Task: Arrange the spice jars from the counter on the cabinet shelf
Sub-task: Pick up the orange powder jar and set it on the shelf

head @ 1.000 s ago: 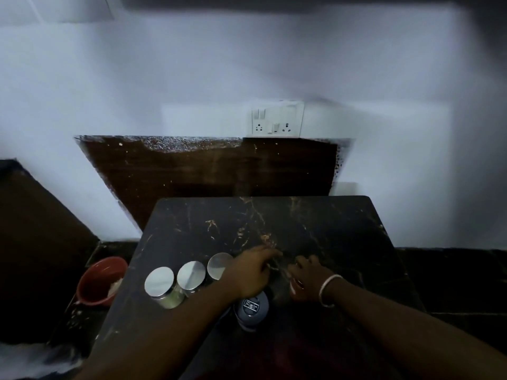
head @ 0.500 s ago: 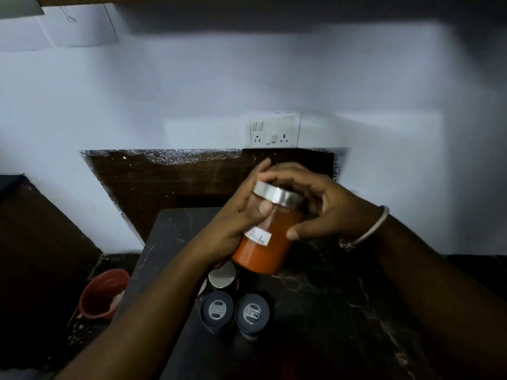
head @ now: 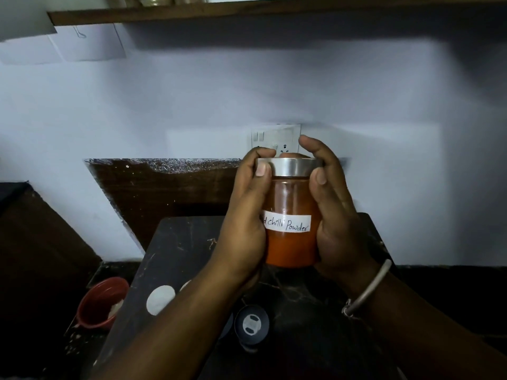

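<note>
Raised higher, chilli jar [head: 290, 215] sits between both hands.

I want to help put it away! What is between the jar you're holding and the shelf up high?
Nothing: in the head view only bare white wall shows between the red chilli powder jar, held by both hands, and the wooden shelf.

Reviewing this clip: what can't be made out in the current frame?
- Chilli powder jar: the label's first word is hidden by the left hand.
- Shelf: its jars are cut off by the head view's top edge.
- Counter jars: one silver lid shows; the left forearm covers the others.
</note>
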